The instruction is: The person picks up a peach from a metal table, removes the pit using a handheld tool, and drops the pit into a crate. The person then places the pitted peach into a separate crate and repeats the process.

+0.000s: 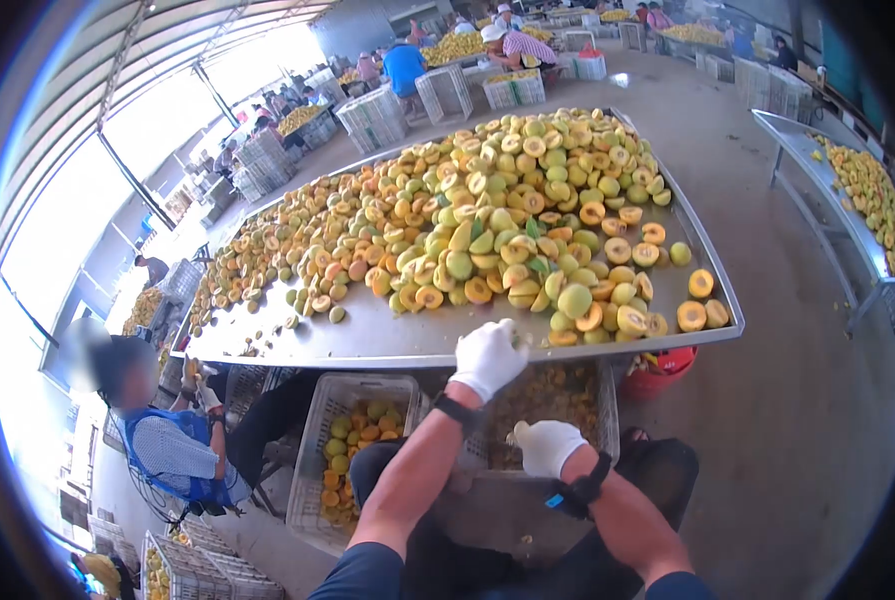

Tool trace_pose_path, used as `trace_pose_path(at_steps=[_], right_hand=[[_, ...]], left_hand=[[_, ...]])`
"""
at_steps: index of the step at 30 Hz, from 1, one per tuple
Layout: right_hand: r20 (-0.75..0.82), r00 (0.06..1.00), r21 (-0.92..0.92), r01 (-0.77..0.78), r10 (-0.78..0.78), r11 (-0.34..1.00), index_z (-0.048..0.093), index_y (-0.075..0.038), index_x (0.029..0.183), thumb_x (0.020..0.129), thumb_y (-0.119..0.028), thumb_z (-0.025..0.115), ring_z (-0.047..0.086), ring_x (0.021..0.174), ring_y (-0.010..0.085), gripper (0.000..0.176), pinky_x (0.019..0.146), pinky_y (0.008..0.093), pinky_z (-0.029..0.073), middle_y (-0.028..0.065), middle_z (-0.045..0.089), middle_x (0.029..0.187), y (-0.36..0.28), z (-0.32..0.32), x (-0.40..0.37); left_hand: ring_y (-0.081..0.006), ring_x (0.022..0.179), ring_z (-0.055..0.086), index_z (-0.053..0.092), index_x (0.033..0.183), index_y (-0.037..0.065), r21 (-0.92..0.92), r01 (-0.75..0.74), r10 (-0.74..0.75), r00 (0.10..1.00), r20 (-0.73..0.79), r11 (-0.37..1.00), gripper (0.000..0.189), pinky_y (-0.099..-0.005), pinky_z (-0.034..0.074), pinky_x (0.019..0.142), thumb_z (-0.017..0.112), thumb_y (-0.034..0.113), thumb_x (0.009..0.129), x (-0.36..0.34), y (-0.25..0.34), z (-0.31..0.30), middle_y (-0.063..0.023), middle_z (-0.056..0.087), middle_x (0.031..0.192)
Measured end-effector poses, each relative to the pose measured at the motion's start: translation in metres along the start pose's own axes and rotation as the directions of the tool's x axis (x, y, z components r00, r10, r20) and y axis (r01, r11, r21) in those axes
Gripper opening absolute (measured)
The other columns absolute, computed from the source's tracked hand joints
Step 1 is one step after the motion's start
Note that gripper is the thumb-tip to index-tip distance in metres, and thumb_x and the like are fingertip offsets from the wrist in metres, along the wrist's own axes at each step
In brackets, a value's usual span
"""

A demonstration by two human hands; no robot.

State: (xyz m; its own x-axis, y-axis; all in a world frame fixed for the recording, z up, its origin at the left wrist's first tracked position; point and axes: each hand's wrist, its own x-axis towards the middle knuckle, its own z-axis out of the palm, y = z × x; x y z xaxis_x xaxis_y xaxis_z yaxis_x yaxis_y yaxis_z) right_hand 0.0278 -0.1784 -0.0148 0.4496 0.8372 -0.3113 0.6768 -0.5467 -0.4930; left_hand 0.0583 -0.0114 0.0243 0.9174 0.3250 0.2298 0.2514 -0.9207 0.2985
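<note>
My left hand (491, 360), in a white glove, is at the front edge of the metal table (407, 350), fingers curled; whatever is in them is hidden. Lower and to the right, my right hand (547, 447), also gloved, is closed above a crate (607, 410) holding small brownish pieces. A small pale spot shows at its thumb side, too small to name. On the table lies a large heap of yellow-green stone fruit (457, 265), like apricots or small peaches, many halved with brown centres. Several halves (691, 317) lie near the right corner.
A white plastic crate (312, 450) of fruit stands left of my knees. A red bucket (660, 372) is under the table's right corner. To the left sits a co-worker (177, 440) with gloved hands raised. Another fruit table (812, 165) stands right; people and stacked crates fill the background.
</note>
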Motion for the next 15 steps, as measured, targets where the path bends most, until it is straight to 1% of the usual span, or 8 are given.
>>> trace_pose_path(at_steps=[3, 4, 6, 7, 11, 13, 14, 15], right_hand=[[0.049, 0.998, 0.003, -0.041, 0.04, 0.999, 0.065, -0.006, 0.115, 0.09, -0.022, 0.052, 0.068, 0.1, 0.0369, 0.032, 0.083, 0.0466, 0.054, 0.0184, 0.071, 0.105, 0.0, -0.012, -0.004], [0.065, 0.996, -0.001, -0.056, 0.056, 0.998, 0.064, -0.007, 0.117, 0.091, -0.023, 0.052, 0.067, 0.102, 0.0364, 0.033, 0.084, 0.0461, 0.054, 0.0178, 0.071, 0.107, 0.001, -0.014, -0.005], [0.078, 0.994, -0.01, -0.069, 0.07, 0.998, 0.064, -0.008, 0.119, 0.091, -0.023, 0.052, 0.067, 0.103, 0.0359, 0.034, 0.085, 0.0455, 0.054, 0.0173, 0.07, 0.11, 0.003, -0.018, -0.005], [0.09, 0.994, -0.005, -0.064, 0.064, 0.998, 0.064, -0.008, 0.119, 0.091, -0.023, 0.051, 0.067, 0.104, 0.0357, 0.034, 0.086, 0.0455, 0.054, 0.0173, 0.07, 0.11, 0.003, -0.019, -0.005], [0.102, 0.993, 0.022, -0.054, 0.051, 0.998, 0.064, -0.007, 0.12, 0.092, -0.022, 0.051, 0.066, 0.106, 0.0355, 0.034, 0.087, 0.0458, 0.053, 0.0172, 0.07, 0.111, 0.003, -0.017, -0.003], [0.111, 0.993, 0.035, -0.047, 0.043, 0.998, 0.063, -0.007, 0.12, 0.092, -0.022, 0.05, 0.066, 0.105, 0.0357, 0.034, 0.087, 0.0462, 0.053, 0.0172, 0.07, 0.111, 0.001, -0.016, -0.003], [0.099, 0.994, 0.03, -0.043, 0.04, 0.999, 0.063, -0.007, 0.119, 0.093, -0.023, 0.05, 0.066, 0.105, 0.0361, 0.033, 0.086, 0.0468, 0.053, 0.0179, 0.07, 0.111, 0.0, -0.017, -0.002], [0.096, 0.994, 0.032, -0.046, 0.042, 0.998, 0.063, -0.007, 0.118, 0.094, -0.024, 0.049, 0.066, 0.104, 0.0366, 0.033, 0.086, 0.0475, 0.053, 0.0186, 0.07, 0.11, 0.001, -0.015, -0.003]], left_hand=[[-0.0384, 0.094, 0.068, 0.071, 0.096, 0.005, 0.097, 0.124, -0.151, 0.923, 0.353, 0.988, 0.054, -0.0473, 0.052, 0.082, 0.054, 0.056, 0.089, 0.037, 0.034, 0.03, -0.019, 0.072, 0.099], [-0.0384, 0.094, 0.068, 0.071, 0.096, 0.005, 0.088, 0.114, -0.137, 0.927, 0.35, 0.99, 0.054, -0.0473, 0.052, 0.082, 0.054, 0.056, 0.089, 0.044, 0.04, 0.035, -0.019, 0.072, 0.099], [-0.0377, 0.096, 0.068, 0.072, 0.1, 0.003, 0.089, 0.105, -0.136, 0.849, 0.511, 0.99, 0.059, -0.0462, 0.052, 0.084, 0.054, 0.058, 0.088, 0.052, 0.043, 0.045, -0.0231, 0.07, 0.102], [-0.0378, 0.098, 0.068, 0.072, 0.1, 0.0, 0.048, 0.143, -0.147, 0.845, 0.515, 0.989, 0.062, -0.0448, 0.052, 0.085, 0.058, 0.058, 0.084, 0.055, 0.042, 0.05, -0.0258, 0.07, 0.102], [-0.0373, 0.095, 0.068, 0.071, 0.098, -0.003, -0.095, 0.239, -0.153, 0.831, 0.534, 0.967, 0.061, -0.0424, 0.052, 0.082, 0.067, 0.055, 0.079, 0.062, 0.026, 0.072, -0.0244, 0.071, 0.098], [-0.0325, 0.086, 0.069, 0.071, 0.095, -0.005, -0.252, 0.274, -0.137, 0.881, 0.453, 0.928, 0.054, -0.0376, 0.053, 0.078, 0.077, 0.044, 0.073, 0.06, 0.02, 0.076, -0.022, 0.071, 0.09], [-0.0237, 0.078, 0.068, 0.071, 0.093, -0.007, -0.366, 0.4, -0.17, 0.835, 0.522, 0.84, 0.047, -0.034, 0.052, 0.074, 0.082, 0.032, 0.068, 0.064, 0.015, 0.078, -0.0171, 0.071, 0.083], [-0.0175, 0.072, 0.065, 0.07, 0.092, -0.007, -0.573, 0.42, -0.134, 0.871, 0.473, 0.704, 0.041, -0.0325, 0.052, 0.068, 0.082, 0.023, 0.068, 0.058, 0.02, 0.065, -0.0113, 0.07, 0.081]])
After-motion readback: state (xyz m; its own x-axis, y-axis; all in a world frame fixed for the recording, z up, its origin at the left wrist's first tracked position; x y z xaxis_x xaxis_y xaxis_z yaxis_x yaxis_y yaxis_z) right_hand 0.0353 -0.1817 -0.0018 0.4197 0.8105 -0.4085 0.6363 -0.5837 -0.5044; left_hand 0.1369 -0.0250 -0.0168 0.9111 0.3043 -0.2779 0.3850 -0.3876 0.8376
